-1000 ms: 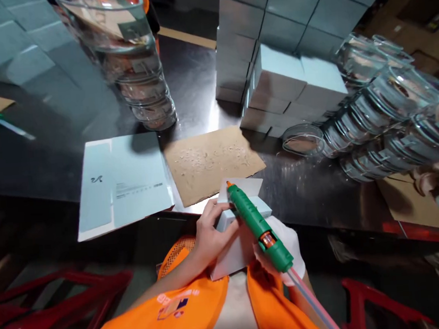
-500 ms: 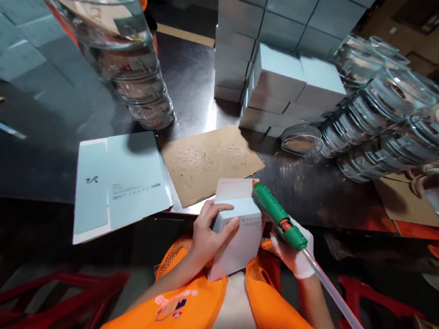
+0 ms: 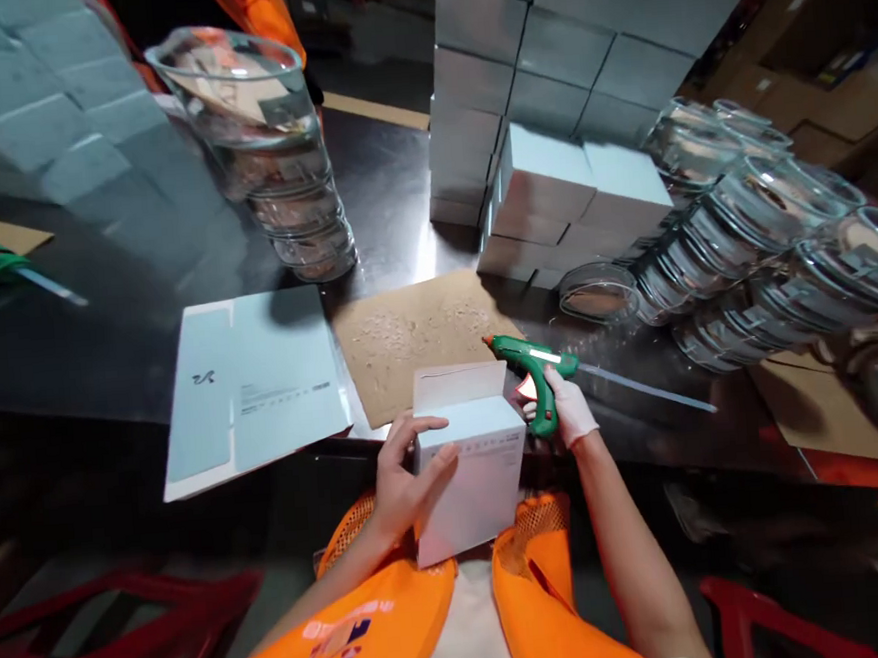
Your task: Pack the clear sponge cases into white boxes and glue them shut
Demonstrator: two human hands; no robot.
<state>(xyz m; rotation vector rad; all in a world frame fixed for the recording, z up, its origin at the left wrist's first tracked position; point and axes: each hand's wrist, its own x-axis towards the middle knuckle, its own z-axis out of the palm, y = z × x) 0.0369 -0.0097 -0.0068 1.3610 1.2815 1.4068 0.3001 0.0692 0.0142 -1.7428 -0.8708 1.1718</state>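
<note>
My left hand point(image 3: 404, 472) grips the box point(image 3: 468, 467), whose flap is not closed yet; my gloved right hand point(image 3: 569, 410) clasps the glue gun point(image 3: 536, 367) just beside it.

A single head-worn camera looked forward and steeply down from above the person's chest, close over the near edge of the steel counter point(image 3: 145, 319). The orange vest point(image 3: 370, 635) filled the bottom of the view, and stacked boxes point(image 3: 533, 72) closed off its far side.

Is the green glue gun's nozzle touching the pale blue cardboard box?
No, the green glue gun in the gloved right hand sits clear of the pale blue cardboard box.
</note>
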